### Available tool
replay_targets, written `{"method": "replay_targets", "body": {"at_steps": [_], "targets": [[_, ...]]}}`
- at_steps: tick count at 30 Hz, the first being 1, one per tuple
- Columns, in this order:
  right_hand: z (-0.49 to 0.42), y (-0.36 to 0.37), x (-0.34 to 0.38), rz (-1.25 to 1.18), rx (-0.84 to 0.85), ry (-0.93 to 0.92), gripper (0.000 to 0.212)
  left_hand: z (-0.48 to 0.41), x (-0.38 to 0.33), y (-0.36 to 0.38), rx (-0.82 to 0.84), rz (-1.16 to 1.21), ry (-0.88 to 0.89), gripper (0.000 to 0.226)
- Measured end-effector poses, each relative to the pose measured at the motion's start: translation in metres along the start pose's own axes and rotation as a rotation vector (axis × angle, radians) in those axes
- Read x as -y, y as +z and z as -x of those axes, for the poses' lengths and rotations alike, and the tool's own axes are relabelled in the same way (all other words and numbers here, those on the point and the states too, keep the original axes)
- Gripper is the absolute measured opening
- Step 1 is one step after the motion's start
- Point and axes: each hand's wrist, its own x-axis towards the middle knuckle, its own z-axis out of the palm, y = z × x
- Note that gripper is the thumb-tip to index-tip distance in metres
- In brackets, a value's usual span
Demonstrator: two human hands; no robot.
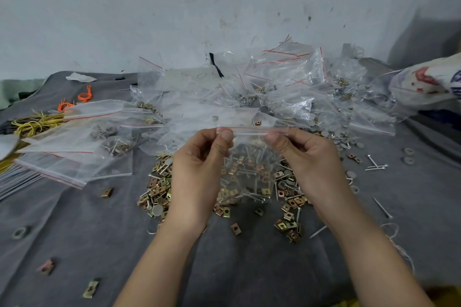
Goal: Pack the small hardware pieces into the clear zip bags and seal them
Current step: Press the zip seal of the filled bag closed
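1. I am holding a clear zip bag [249, 174] up in front of me, above the grey cloth [99, 232] that is covering the surface.
2. My left hand [199, 172] and right hand [306, 164] are both pinching the bag's top strip, with thumb and fingers [225, 137] clamped together on it just under its red line, one hand at each end.
3. The bag is hanging down between my hands, and nails and brass-coloured square clips are sitting in its lower part.
4. Directly below and behind it, a loose pile of hardware [157, 189] is lying on the cloth, partly hidden by my hands and the bag.
5. A heap of filled bags [287, 82] is crowding the space beyond, reaching back to the spotted wall [174, 7].
6. A stack of flat bags [74, 169] is lying to the left, with yellow cords [37, 122] and orange ties [84, 95] near it.
7. Stray nails [375, 166] and grey washers [409, 154] are lying scattered on the right.
8. A white sack [424, 85] with red and blue print is showing at the right edge; I cannot read it.
9. A slip [197, 73] inside one bag is bearing handwriting, too faint to read with certainty.
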Motion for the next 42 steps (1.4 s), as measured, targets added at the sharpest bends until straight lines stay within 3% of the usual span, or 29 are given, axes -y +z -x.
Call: {"method": "replay_targets", "body": {"at_steps": [10, 17, 28, 38, 42], "targets": [[0.0007, 0.0004, -0.0013, 0.014, -0.01, 0.013, 0.005, 0.0002, 0.002, 0.0022, 0.015, -0.079, 0.033, 0.021], [0.0008, 0.0013, 0.0013, -0.042, 0.07, 0.038, 0.021, 0.0017, 0.001, 0.0031, 0.004, -0.055, 0.024, 0.021], [0.0008, 0.0029, 0.0007, -0.016, 0.024, 0.028, 0.009, 0.0006, 0.0031, 0.0004, 0.103, -0.055, 0.014, 0.02], [0.0019, 0.0041, 0.0007, -0.059, 0.07, 0.089, 0.017, 0.0009, 0.0014, 0.0002, 0.07, -0.063, 0.015, 0.024], [0.0031, 0.0083, 0.0, -0.132, 0.11, 0.15, 0.03, 0.0021, 0.0008, 0.0009, 0.08, -0.065, 0.012, 0.023]]}}
